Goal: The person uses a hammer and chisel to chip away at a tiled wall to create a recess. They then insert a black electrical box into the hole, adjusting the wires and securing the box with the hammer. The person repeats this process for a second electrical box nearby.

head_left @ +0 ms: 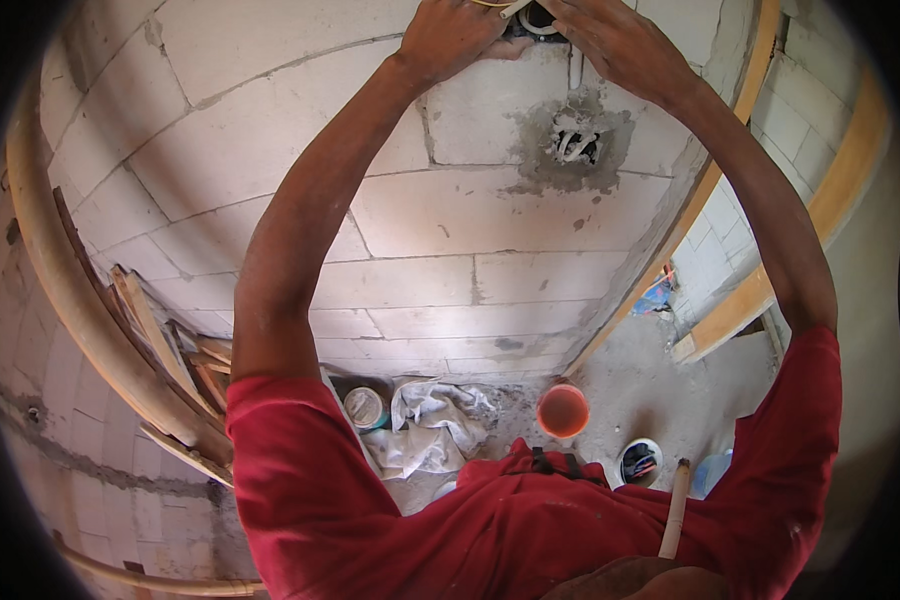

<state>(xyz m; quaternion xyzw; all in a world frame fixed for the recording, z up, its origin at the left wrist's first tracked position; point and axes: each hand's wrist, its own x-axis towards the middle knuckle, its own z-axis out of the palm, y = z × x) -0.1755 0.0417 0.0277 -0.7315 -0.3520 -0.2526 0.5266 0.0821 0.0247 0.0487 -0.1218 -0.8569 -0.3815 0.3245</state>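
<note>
Both arms reach up to a dark round wall box (542, 18) with white cable in it, at the top edge of the head view. My left hand (452, 40) is at the box's left side, its thumb lying against the lower rim and its fingers curled, partly cut off by the picture's edge. On the right side my right hand (618, 45) bends its fingers in at the box; what they pinch is hidden. A thin yellow wire (490, 4) runs beside the left fingers. Lower on the wall, a second wall box (576, 148) holds looped white cables, with grey mortar around it.
The wall (490, 220) is of pale blocks. Below stand an orange bucket (563, 411), a white bucket (639, 463) with things inside and a tub (365, 408), beside a crumpled white sack (435, 430). Wooden boards (155, 330) lean at left; a timber post (715, 180) stands at right.
</note>
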